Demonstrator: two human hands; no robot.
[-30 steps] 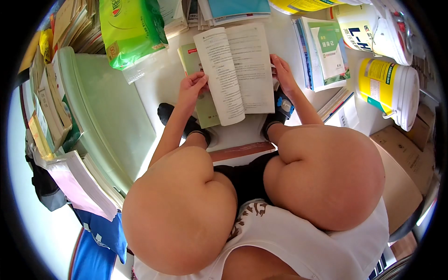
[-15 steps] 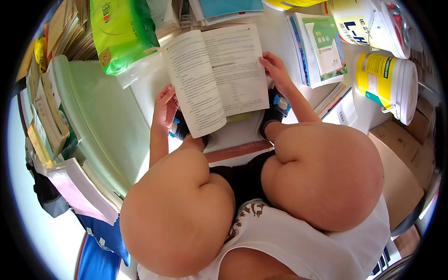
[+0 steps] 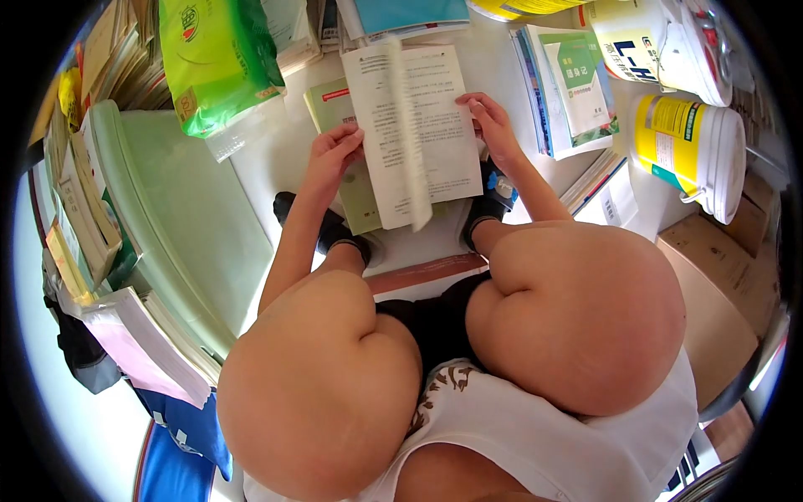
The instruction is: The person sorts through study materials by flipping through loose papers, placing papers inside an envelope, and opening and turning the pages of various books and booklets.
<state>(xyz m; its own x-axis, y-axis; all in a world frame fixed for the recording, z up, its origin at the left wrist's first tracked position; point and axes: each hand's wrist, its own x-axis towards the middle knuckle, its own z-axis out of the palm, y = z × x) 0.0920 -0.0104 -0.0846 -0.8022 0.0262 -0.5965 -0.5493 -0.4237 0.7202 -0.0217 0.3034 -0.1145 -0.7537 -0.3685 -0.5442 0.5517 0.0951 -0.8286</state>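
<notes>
An open book (image 3: 447, 125) with printed pages is held up between my two hands, and one page stands blurred near its middle. My left hand (image 3: 336, 149) pinches the book's left edge, thumb on the page. At the right edge, my right hand (image 3: 489, 121) grips the book near its upper corner, with fingers partly behind it. Beneath the book lies a green-covered book (image 3: 357, 197), showing at the left and below.
A green plastic packet (image 3: 219, 63) lies at the upper left beside a pale green bin (image 3: 180, 192). Stacked booklets (image 3: 577, 84) and yellow-and-white buckets (image 3: 686, 151) stand at the right. My feet in dark shoes (image 3: 322, 226) flank the book.
Half a second ago the book lay wider open and further left. Its left side has moved right with my left hand, a page is mid-turn, and the green-covered book shows again.
</notes>
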